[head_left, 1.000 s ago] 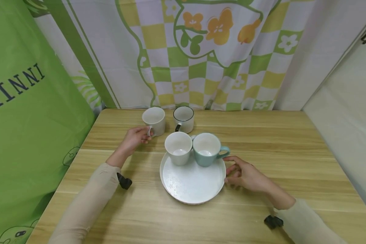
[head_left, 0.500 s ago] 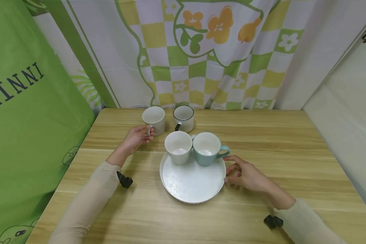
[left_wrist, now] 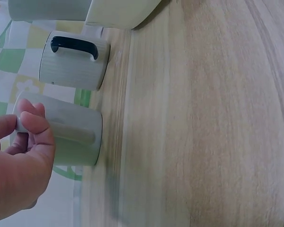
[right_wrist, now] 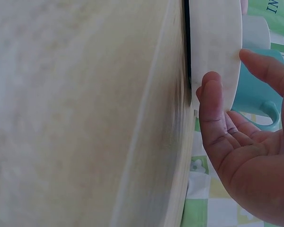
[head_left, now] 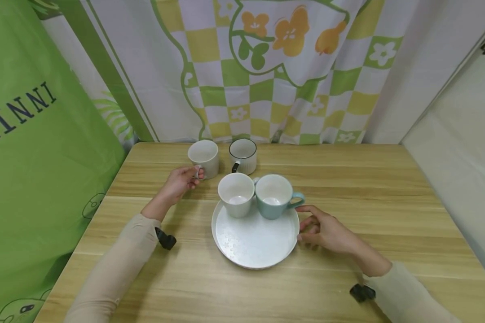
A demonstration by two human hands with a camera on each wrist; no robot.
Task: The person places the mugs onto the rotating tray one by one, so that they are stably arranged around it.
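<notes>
At the back left of the table, my left hand (head_left: 181, 183) pinches the handle of a pale grey mug (head_left: 210, 163) between thumb and fingers. The left wrist view shows the same mug (left_wrist: 80, 130) beside the fingers. Right of it stands a ribbed white mug (head_left: 248, 163) with a black rim and black handle. A round white tray (head_left: 254, 244) lies in the middle, carrying a white mug (head_left: 236, 199) and a light blue mug (head_left: 271, 202) at its far side. My right hand (head_left: 327, 231) holds the tray's right edge with curved fingers; one fingertip is near the blue handle.
The wooden table (head_left: 368, 188) runs back to a checked curtain (head_left: 262, 103). Green cloth (head_left: 44, 148) hangs at the left and a pale cloth (head_left: 460, 125) at the right. Black devices (head_left: 362, 293) sit at both wrists.
My left fingers have settled a little further onto the grey mug's handle. The mugs, the tray and my right hand show no clear movement.
</notes>
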